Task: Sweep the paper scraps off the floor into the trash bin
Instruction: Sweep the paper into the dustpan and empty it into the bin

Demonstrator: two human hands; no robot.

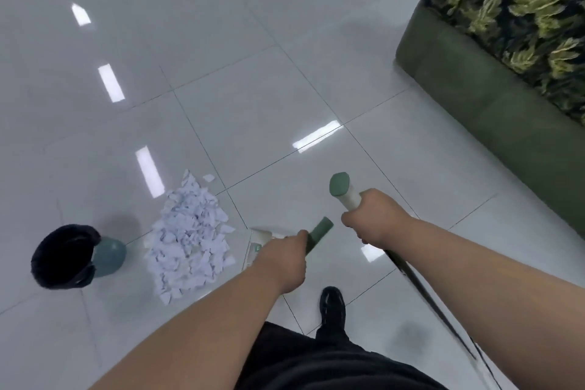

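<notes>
Head view shows my left hand (281, 260) curled round the green handle of what looks like the dustpan (258, 244), its pale lip just beside the paper scraps (190, 241). They lie heaped on the floor (221, 89) between it and the trash bin (68, 255). My right hand (375, 218) grips the broom pole (348, 196) near its capped top; the brush end is out of sight. I should press the lip flat to the tile, tight against the heap, then sweep in short, low strokes so nothing skitters off.

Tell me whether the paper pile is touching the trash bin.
Apart. The head view shows a strip of bare floor between the trash bin and the nearest edge of the paper pile.
</notes>
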